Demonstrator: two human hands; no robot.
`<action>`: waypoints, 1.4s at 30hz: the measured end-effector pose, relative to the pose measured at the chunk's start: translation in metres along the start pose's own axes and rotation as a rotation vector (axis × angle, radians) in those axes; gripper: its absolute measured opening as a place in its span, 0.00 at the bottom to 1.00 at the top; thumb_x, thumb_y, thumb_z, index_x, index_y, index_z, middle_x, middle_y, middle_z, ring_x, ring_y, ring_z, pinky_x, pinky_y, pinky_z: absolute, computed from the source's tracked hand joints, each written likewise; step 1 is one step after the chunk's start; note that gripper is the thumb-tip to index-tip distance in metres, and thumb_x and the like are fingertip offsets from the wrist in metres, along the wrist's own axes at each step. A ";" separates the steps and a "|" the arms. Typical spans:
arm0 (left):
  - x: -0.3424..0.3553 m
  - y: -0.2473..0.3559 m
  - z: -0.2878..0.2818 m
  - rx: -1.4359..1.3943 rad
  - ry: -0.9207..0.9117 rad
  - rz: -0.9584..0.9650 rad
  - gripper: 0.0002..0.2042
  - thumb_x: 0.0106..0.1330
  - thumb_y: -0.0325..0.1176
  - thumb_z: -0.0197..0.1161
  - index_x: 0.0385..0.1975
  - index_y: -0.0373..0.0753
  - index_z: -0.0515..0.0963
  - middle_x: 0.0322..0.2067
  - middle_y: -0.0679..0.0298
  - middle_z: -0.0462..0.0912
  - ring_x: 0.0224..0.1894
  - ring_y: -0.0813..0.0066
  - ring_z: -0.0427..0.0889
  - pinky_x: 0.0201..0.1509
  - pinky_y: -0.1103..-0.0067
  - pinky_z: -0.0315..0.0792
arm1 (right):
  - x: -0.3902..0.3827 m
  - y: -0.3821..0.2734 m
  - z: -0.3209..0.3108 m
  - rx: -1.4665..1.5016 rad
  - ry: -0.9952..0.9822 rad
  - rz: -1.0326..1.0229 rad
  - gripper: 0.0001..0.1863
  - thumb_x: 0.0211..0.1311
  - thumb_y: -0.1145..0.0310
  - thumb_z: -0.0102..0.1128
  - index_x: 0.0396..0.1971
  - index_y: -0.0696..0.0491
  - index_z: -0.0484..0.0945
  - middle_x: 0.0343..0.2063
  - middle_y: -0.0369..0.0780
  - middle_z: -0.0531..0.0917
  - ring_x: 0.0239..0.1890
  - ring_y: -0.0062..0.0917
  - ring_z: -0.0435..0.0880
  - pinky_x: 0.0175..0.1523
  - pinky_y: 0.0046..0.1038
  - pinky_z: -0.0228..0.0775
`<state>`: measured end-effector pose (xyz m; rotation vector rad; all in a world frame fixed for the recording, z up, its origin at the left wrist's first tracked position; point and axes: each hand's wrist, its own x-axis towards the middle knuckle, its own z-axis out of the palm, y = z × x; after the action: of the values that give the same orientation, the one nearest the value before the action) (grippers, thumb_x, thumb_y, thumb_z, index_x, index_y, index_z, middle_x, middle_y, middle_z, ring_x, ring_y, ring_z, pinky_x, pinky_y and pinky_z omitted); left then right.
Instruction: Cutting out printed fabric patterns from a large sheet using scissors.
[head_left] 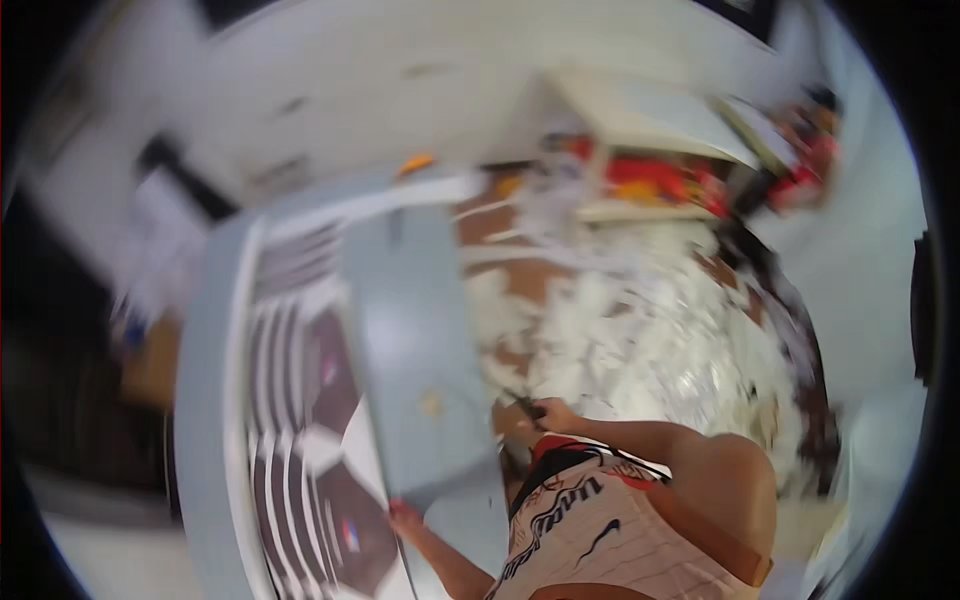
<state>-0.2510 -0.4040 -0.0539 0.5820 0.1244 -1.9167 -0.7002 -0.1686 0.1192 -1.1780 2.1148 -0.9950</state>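
A long pale grey-blue panel or tabletop (410, 330) fills the left middle of the blurred head view, bearing striped white and brown printed sheets (275, 375). My left hand (408, 522) is at the sheets' right edge, low in the view; motion blur hides whether its fingers grip it. My right hand (556, 415) is just right of the panel, its fingers around a dark object (525, 406) too blurred to name. My body in a light printed top is at the bottom.
Crumpled white scraps (640, 320) cover much of the brown floor on the right. An open cream cabinet (660, 105) holds red and yellow items at the back. A small orange object (416, 162) lies at the panel's far end. A cardboard box (150, 370) stands at left.
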 end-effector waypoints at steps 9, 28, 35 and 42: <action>0.215 -0.159 0.174 0.018 0.415 -0.206 0.13 0.71 0.36 0.61 0.51 0.41 0.79 0.55 0.63 0.83 0.54 0.62 0.84 0.59 0.58 0.77 | 0.058 0.041 -0.163 0.175 0.201 0.337 0.22 0.56 0.53 0.75 0.24 0.59 0.79 0.17 0.41 0.83 0.20 0.22 0.83 0.28 0.29 0.74; 0.382 -0.269 0.257 -0.060 0.455 -0.056 0.20 0.68 0.34 0.62 0.59 0.37 0.73 0.56 0.56 0.80 0.59 0.54 0.78 0.62 0.55 0.74 | 0.302 0.028 -0.250 0.075 -0.094 0.316 0.21 0.56 0.55 0.75 0.25 0.59 0.79 0.19 0.37 0.82 0.21 0.17 0.77 0.29 0.28 0.69; 0.552 -0.245 0.272 -0.225 -0.391 -0.086 0.14 0.69 0.47 0.63 0.44 0.45 0.79 0.41 0.63 0.85 0.47 0.63 0.82 0.51 0.64 0.75 | 0.479 -0.051 -0.219 0.023 -0.381 0.170 0.18 0.57 0.61 0.76 0.20 0.55 0.76 0.12 0.31 0.75 0.13 0.14 0.70 0.20 0.22 0.58; 0.505 -0.324 0.371 -0.118 0.321 0.094 0.19 0.74 0.50 0.56 0.55 0.43 0.71 0.51 0.65 0.80 0.57 0.66 0.79 0.63 0.62 0.69 | 0.559 -0.025 -0.187 0.057 -0.658 0.291 0.15 0.59 0.61 0.74 0.23 0.52 0.76 0.13 0.28 0.72 0.12 0.12 0.67 0.17 0.19 0.54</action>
<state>-0.8179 -0.8217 -0.0140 0.7980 0.4057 -1.7010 -1.0960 -0.5982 0.2027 -0.9587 1.6469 -0.4445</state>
